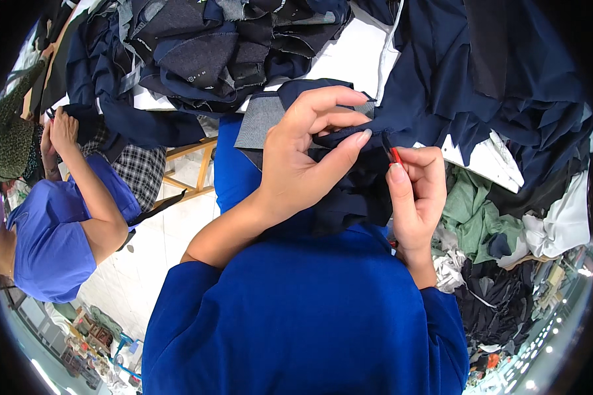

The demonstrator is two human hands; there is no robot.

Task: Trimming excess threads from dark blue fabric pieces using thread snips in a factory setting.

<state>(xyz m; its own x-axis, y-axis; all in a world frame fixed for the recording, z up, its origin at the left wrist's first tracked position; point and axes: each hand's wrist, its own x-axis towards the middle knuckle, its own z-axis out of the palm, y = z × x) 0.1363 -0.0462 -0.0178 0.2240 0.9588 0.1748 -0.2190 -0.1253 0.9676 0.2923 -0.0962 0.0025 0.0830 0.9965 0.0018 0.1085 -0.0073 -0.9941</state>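
Note:
My left hand (300, 155) is closed, its thumb and fingers pinching the edge of a dark navy cloth (405, 122). The cloth stretches across to my right and also hangs down in front of my blue top. Held between the thumb and fingers of my right hand (418, 191) is a small red-handled tool (395, 155) with a dark, narrow tip. That tip is at the cloth edge, just right of my left fingertips. Its exact kind is too small to tell. A grey fabric piece (258, 125) hangs behind my left wrist.
Dark fabric pieces (197, 56) are heaped on the white table (349, 56) ahead. To my left, a person in a blue-violet top (59, 237) handles dark cloth beside a wooden stool (194, 168). Green cloth (474, 210) and dark scraps (497, 303) lie to my right.

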